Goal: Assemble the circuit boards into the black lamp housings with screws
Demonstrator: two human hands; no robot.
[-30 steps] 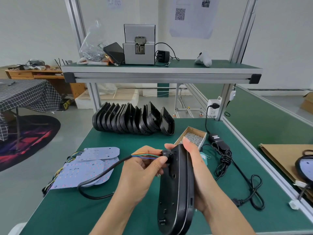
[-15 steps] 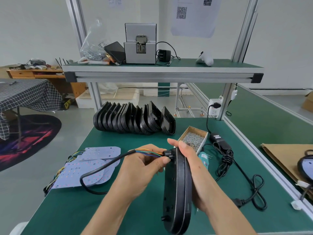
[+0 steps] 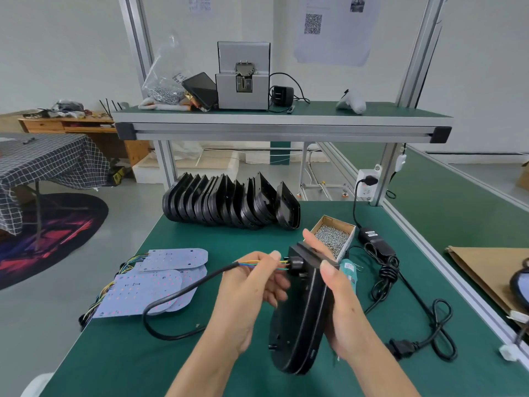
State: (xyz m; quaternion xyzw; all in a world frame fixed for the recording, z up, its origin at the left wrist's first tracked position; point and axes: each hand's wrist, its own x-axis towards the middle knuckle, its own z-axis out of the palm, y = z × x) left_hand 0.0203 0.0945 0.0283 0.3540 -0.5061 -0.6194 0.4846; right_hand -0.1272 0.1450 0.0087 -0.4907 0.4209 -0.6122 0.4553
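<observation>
My right hand [image 3: 340, 299] grips a black lamp housing [image 3: 300, 319], held on edge above the green bench, thumb and forefinger over its top end. My left hand [image 3: 252, 287] pinches the coloured wires [image 3: 263, 263] where they enter a round fitting on the housing's upper end. The black cable [image 3: 177, 296] trails from those wires down to the left in a loop on the mat. Several white circuit boards [image 3: 154, 282] with coloured leads lie at the left. A cardboard box of screws [image 3: 333, 236] stands just behind the housing.
A row of several black housings [image 3: 232, 202] leans along the bench's far edge. A power adapter with coiled cord [image 3: 383, 259] lies at the right, plugged into a socket [image 3: 366, 184]. A teal tool [image 3: 350, 272] lies behind my right hand. An overhead shelf [image 3: 280, 124] carries a screw feeder.
The housing has tilted with its top end turned a little to the left, and my left fingers have slid back along the wires, so more coloured wire shows between them and the fitting.
</observation>
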